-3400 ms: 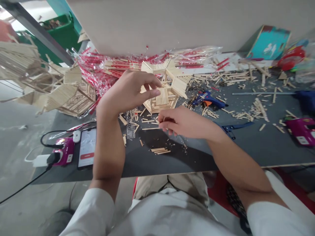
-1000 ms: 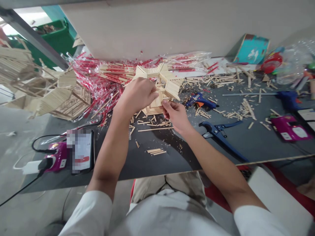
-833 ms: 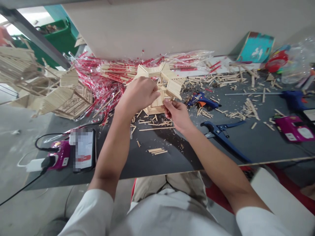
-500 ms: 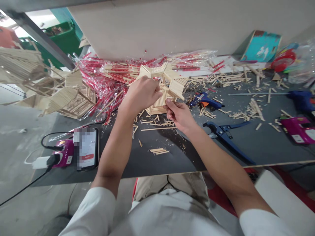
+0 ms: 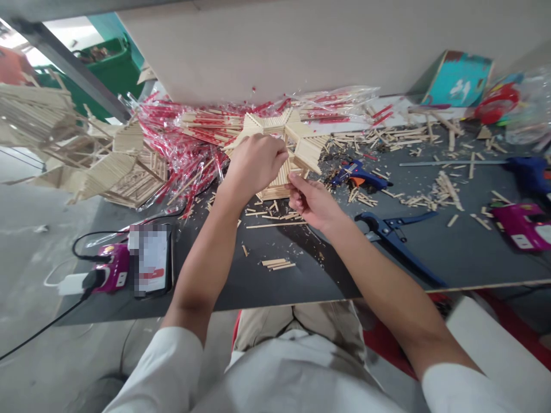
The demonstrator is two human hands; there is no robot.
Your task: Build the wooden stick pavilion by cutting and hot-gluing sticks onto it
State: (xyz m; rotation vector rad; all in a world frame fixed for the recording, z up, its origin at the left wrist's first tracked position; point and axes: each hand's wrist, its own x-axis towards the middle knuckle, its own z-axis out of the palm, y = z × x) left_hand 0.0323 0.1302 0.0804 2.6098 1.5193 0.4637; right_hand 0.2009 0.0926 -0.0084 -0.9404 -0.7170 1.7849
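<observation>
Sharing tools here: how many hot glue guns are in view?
2. One blue hot glue gun with orange detail lies on the dark tabletop; a second blue hot glue gun sits at the far right, cut off by the frame. More may hide under the scattered craft sticks.

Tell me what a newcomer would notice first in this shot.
The eye goes first to the star-shaped wooden stick model at the centre of the dark table, held by the left hand and the right hand. Behind it spreads a heap of clear plastic packets with red markings. To the right, a blue glue gun and blue-handled cutters lie among scattered stick offcuts.
</observation>
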